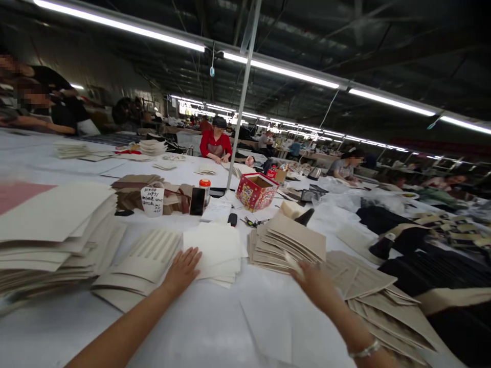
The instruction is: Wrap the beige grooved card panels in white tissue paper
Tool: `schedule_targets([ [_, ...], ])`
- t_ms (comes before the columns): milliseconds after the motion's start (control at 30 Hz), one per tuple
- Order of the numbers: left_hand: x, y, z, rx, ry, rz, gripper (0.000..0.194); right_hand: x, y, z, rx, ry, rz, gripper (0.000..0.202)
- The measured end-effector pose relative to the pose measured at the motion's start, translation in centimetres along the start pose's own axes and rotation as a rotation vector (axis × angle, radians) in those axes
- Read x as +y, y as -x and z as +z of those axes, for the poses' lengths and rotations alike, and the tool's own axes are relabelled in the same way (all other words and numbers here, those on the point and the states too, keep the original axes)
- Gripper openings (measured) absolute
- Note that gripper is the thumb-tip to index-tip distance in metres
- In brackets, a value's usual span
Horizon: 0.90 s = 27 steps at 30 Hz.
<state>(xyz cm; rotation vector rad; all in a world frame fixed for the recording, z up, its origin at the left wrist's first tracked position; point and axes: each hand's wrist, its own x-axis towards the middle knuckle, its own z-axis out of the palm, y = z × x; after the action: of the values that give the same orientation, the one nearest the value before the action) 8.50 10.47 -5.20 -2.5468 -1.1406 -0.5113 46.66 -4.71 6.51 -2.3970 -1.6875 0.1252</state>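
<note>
My left hand [182, 272] lies flat, fingers stretched out, on the left edge of a small stack of white pieces [213, 248]. Left of it, cream panels with raised strips [148, 250] are fanned out. My right hand [312, 283], slightly blurred, is closed around a small pale pointed piece [293, 263]; its exact kind is unclear. That hand is over the near edge of a stack of beige panels [287, 240]. More beige pieces [368, 286] are spread beside my right forearm, under the wrist with a bracelet.
A tall layered stack of cream panels [57, 220] stands at left. Beyond my hands are a phone [197, 201], a red patterned box [257, 191], keys [251, 222] and a thin upright pole [243, 97]. Dark fabric [448, 276] lies right. A person in red [217, 143] works across the table.
</note>
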Motion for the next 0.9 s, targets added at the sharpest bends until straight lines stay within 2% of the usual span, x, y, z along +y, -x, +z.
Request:
schedule_targets([
  [67, -0.2, -1.0, 0.5, -0.111, -0.009, 0.046, 0.04, -3.1, 2.3, 2.9, -0.145, -0.057, -0.109, 0.036],
  [133, -0.5, -1.4, 0.1, -0.221, 0.0, 0.081, 0.042, -5.5, 3.9, 5.7, -0.216, -0.055, -0.153, 0.033],
  [233, -0.6, -1.5, -1.7, -0.376, 0.039, 0.051, 0.049, -7.5, 4.8, 8.9, -0.229, 0.016, -0.177, 0.035],
  [333, -0.1, -1.3, -3.2, -0.434, 0.042, -0.011, 0.047, -8.4, 4.5, 10.8, -0.22, 0.102, -0.175, 0.036],
  [467, 1.2, -0.1, -4.3, -0.477, 0.051, -0.014, 0.043, -8.8, 3.9, 11.5, -0.199, 0.165, -0.17, 0.032],
  [567, 0.7, 1.0, -5.3, -0.475, 0.066, -0.024, 0.059, -8.6, 4.3, 11.2, -0.127, 0.23, -0.196, 0.033],
  [633, -1.1, 2.1, -6.2, -0.446, 0.048, -0.073, 0.063, -8.2, 4.9, 10.9, -0.054, 0.271, -0.226, 0.033],
  [733, -5.1, 4.3, -7.2, -0.45, 0.006, -0.186, 0.061, -8.0, 5.9, 10.8, 0.05, 0.249, -0.303, 0.032],
  [833, -8.0, 6.1, -7.6, -0.477, 0.038, -0.172, 0.045, -9.0, 6.6, 10.8, 0.082, 0.173, -0.384, 0.031],
  [900, -8.8, 6.5, -7.7, -0.459, 0.069, -0.123, 0.032, -10.4, 6.7, 10.9, 0.062, 0.117, -0.426, 0.03],
])
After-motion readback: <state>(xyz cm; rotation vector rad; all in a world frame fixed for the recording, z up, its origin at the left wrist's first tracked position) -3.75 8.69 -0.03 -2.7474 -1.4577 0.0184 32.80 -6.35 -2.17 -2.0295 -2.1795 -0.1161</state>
